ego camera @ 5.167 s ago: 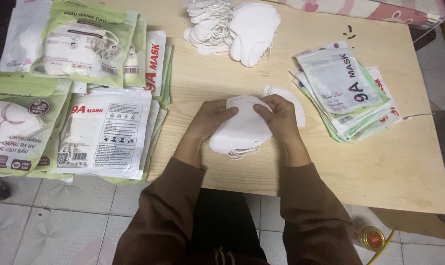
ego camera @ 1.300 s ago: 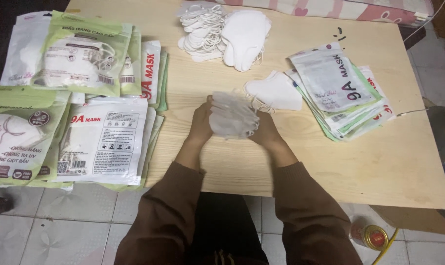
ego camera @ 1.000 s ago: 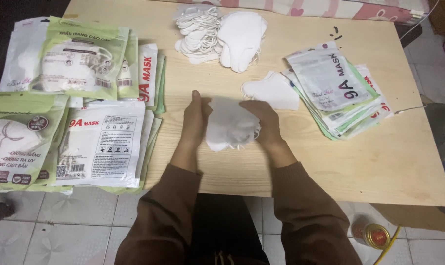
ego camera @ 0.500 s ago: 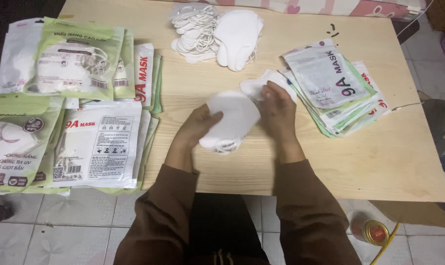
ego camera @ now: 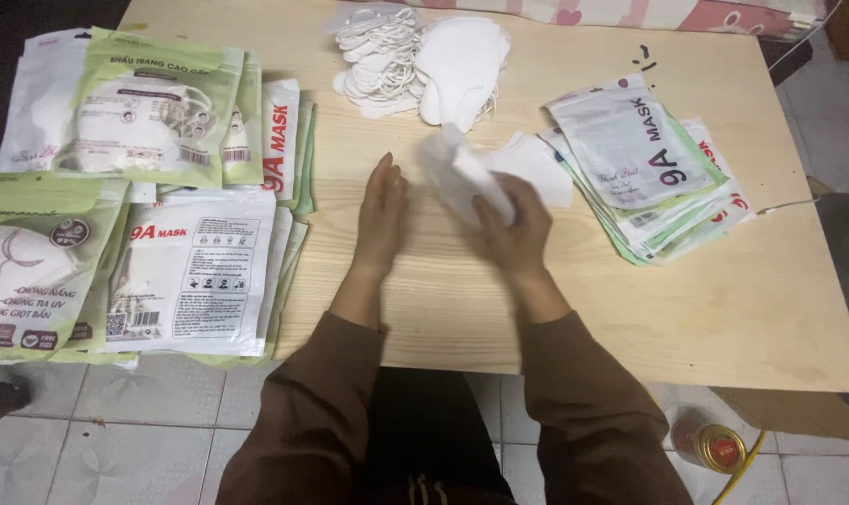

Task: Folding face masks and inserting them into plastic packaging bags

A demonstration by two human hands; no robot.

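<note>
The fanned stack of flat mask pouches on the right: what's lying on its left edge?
A loose white mask overlaps the fanned pouch stack, beside the right hand. Lower pouches are mostly covered.

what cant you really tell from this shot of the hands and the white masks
All in the head view:
- How many white masks the right hand holds: motion blur smears them.
- The white piece behind that hand: partly covered by hand and masks.
- The left hand: its palm side is hidden, so contact with the table is unclear.
- The left pouches: cut off by the frame edge.
- The lower pouches in the right stack: covered by the top one.
</note>
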